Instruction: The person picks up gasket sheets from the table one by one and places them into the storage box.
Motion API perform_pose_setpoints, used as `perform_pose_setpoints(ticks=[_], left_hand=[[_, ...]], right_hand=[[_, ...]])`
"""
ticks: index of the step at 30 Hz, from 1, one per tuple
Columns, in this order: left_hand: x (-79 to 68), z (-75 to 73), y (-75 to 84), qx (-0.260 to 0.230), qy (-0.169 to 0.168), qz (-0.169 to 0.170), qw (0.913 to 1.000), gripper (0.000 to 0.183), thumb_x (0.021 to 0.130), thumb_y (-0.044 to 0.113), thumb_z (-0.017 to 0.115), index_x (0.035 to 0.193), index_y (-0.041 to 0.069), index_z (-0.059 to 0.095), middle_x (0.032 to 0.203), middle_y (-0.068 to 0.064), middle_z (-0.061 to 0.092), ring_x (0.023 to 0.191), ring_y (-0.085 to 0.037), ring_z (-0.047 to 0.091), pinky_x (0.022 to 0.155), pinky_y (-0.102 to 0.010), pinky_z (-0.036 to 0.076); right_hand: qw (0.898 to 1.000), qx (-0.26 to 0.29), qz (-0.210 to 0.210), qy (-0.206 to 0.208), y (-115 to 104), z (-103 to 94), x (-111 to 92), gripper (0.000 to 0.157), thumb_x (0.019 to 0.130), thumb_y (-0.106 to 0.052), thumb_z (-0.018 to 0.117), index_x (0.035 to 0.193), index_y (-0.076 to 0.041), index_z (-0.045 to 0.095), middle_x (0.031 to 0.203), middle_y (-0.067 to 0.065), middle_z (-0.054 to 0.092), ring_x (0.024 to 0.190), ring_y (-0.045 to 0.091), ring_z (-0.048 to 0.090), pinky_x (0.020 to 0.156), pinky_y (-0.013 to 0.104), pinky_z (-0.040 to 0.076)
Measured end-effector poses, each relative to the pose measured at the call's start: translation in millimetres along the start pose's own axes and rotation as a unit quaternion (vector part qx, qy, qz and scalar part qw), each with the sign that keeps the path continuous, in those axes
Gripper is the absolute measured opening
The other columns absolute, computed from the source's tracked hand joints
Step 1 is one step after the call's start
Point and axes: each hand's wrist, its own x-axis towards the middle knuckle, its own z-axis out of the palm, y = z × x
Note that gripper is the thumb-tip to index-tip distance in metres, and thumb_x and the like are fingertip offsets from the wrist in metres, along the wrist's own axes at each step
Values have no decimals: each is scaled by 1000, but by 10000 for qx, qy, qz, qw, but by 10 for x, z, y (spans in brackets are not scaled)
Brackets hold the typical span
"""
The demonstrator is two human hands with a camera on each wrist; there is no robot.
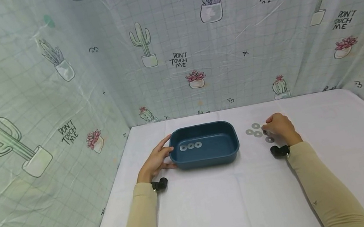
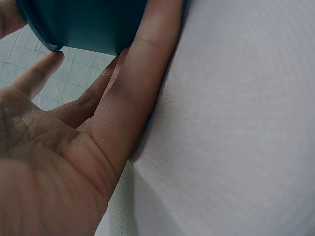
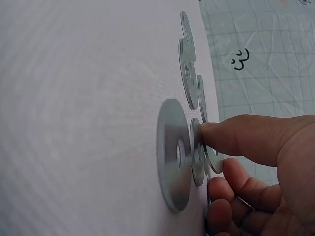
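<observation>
A dark blue rectangular bin (image 1: 207,162) stands on the table with three flat metal washers (image 1: 191,146) in a row inside. At its left end, my left hand (image 1: 156,160) rests against the wall and rim with spread, fairly straight fingers. The left wrist view has the thumb (image 2: 130,83) along the bin's outer side, close to the cloth. To the right of the bin, my right hand (image 1: 279,127) pinches a washer (image 3: 214,161) by thumb and forefinger; its far part is hidden. Several loose washers (image 1: 257,134) lie by these fingers, the closest one (image 3: 173,155) flat on the table.
White cloth covers the table (image 1: 204,212). Behind and to the left hangs a pale green curtain (image 1: 168,21) printed with cacti, meeting the table's back and left edges. A small black camera (image 1: 280,151) is strapped to the right wrist, another (image 1: 160,184) to the left.
</observation>
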Motion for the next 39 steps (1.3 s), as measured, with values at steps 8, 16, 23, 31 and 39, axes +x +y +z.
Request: perform_pose_setpoints(ticks=[8, 16, 23, 31, 39], left_hand=[[-5, 8, 4, 35, 30, -8, 10000, 60, 105, 19, 53, 158, 40, 35, 150, -23, 47, 139, -42, 51, 81, -58, 62], [4, -1, -1, 12, 53, -40, 10000, 59, 105, 19, 54, 157, 40, 36, 149, -22, 48, 139, -41, 51, 80, -59, 62], [-5, 5, 7, 30, 69, -19, 10000, 60, 104, 18, 54, 158, 40, 36, 149, -23, 49, 138, -41, 52, 80, -58, 62], [-17, 18, 14, 12, 103, -45, 9999, 60, 105, 18, 53, 158, 39, 36, 150, -23, 48, 138, -41, 52, 80, -59, 62], [-23, 21, 16, -33, 102, -53, 9999, 59, 105, 18, 53, 157, 40, 37, 149, -22, 48, 139, -41, 51, 80, -59, 62]], right_hand=[[9999, 106, 42, -77, -72, 19, -23, 36, 96, -23, 63, 120, 2, 56, 115, 23, 61, 97, 35, 57, 77, 43, 45], [9997, 198, -122, -47, -54, 2, 5, 34, 96, -20, 63, 122, 0, 54, 109, 20, 62, 91, 31, 58, 74, 39, 43], [9987, 448, -174, -182, -88, -61, -17, 37, 97, -18, 62, 127, 2, 55, 106, 21, 63, 90, 31, 60, 76, 39, 45], [9948, 918, -394, -215, -154, -131, -54, 43, 102, -19, 52, 139, 3, 53, 112, 23, 60, 95, 31, 58, 79, 39, 46], [9867, 1441, -711, -239, -302, -180, -75, 41, 106, -23, 52, 140, -2, 55, 109, 19, 63, 92, 29, 60, 79, 35, 49]])
